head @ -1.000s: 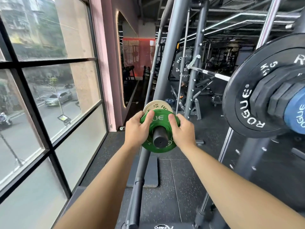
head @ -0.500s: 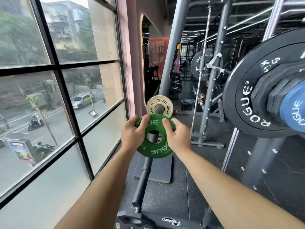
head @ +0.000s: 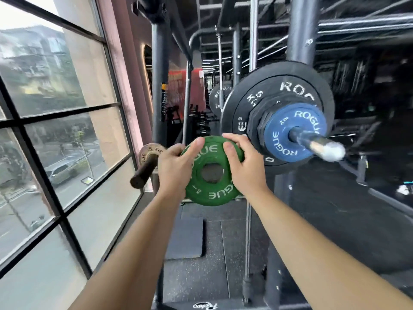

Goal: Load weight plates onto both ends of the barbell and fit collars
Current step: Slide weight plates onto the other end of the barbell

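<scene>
Two hands hold one small green plate (head: 214,195) in the air. My left hand (head: 172,168) grips its left edge, my right hand (head: 245,171) its right edge. It is hard and smooth, and I think light, so the rim is the best hold. To its right the bar end (head: 321,146) sticks out past a blue plate (head: 281,130) and a big black plate (head: 290,86). The picture is blurry there; I see no collar. A peg (head: 144,171) pokes out on the left.

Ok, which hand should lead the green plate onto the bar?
Probably right: the right hand grips the green plate on the edge nearest the bar end; the left hand holds the far edge.
</scene>
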